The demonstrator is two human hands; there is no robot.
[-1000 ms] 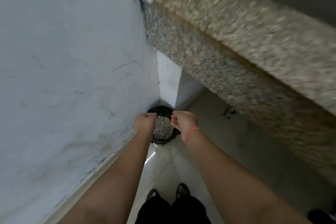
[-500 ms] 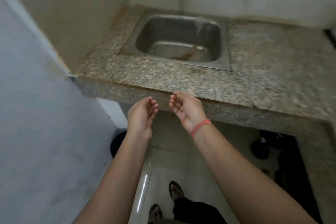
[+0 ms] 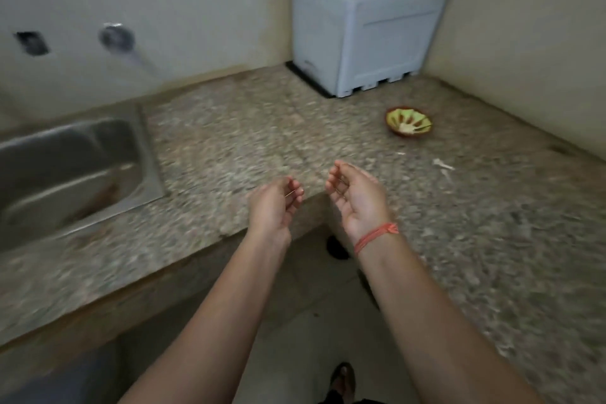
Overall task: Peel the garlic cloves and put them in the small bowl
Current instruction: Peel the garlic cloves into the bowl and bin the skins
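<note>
Now, entry: what's changed vs 1 s back? We had both hands low over the round black bin on the floor by the wall. The view has since swung up, past the sink, then right along the worktop. (Obs 1)

Agreed. We now log the left hand [image 3: 273, 207] and right hand [image 3: 355, 203] raised to the front edge of the speckled granite worktop [image 3: 229, 128]. Palms are turned in/up, fingers loosely curled, nothing gripped in either. There's a thin pale sliver by the left fingers; can't tell if it's stuck peel or glare, as the frame is motion-blurred. Orange thread band [image 3: 377, 235] on the right wrist. (Obs 2)

Task obj? (Obs 1)

The small green-and-yellow bowl with a brown rim [image 3: 423, 133] sits on the worktop beyond and to the right of the hands, well apart from both. It's near the white ribbed foam box [image 3: 360, 33] in the corner. Pale pieces [image 3: 406, 128] lie in it, prob. peeled cloves, but too small to count. A few pale scraps [image 3: 443, 166] lie on the stone between bowl and front edge. The stainless steel sink [image 3: 72, 167] is off to the left. (Obs 2)

Meaning for the task? (Obs 1)

Our read: peel dump is done and the hands are free. We see no unpeeled garlic in frame, so either we're near the end or the stock is out of view. The loose scraps prob. still need clearing. (Obs 2)
</note>
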